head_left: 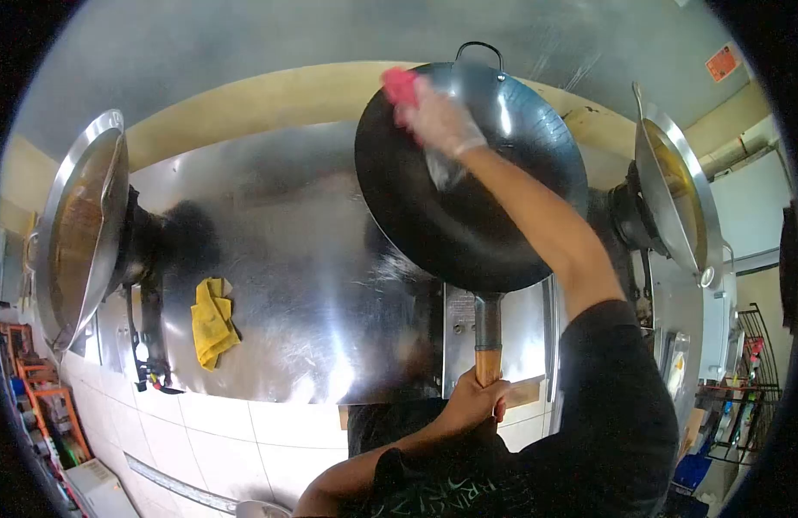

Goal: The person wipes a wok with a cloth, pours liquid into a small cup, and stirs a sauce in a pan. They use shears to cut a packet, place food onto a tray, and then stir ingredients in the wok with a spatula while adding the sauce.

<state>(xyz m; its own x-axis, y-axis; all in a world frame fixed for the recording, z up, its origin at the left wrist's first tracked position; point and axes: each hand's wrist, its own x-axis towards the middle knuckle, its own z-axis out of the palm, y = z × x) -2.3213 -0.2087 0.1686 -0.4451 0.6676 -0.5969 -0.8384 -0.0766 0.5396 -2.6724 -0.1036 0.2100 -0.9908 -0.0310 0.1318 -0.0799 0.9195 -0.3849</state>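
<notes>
A large dark wok [494,233] is tilted up with its inside facing me, a black loop handle [480,45] on its far rim. My left hand [472,404] is closed around the wooden end of its long handle [488,363]. My right hand [442,121], in a clear plastic glove, grips a pinkish-red cloth [402,86]. The cloth lies against the wok's upper left inner edge and is slightly blurred. A folded yellow cloth [214,323] rests on the steel counter [304,259], left of the wok.
Wide metal pans stand at either side, the left pan [84,229] and the right pan [675,186], both on dark burners. Orange shelving [49,388] is at the lower left. A black wire rack [749,388] stands at the right, above a tiled floor [218,432].
</notes>
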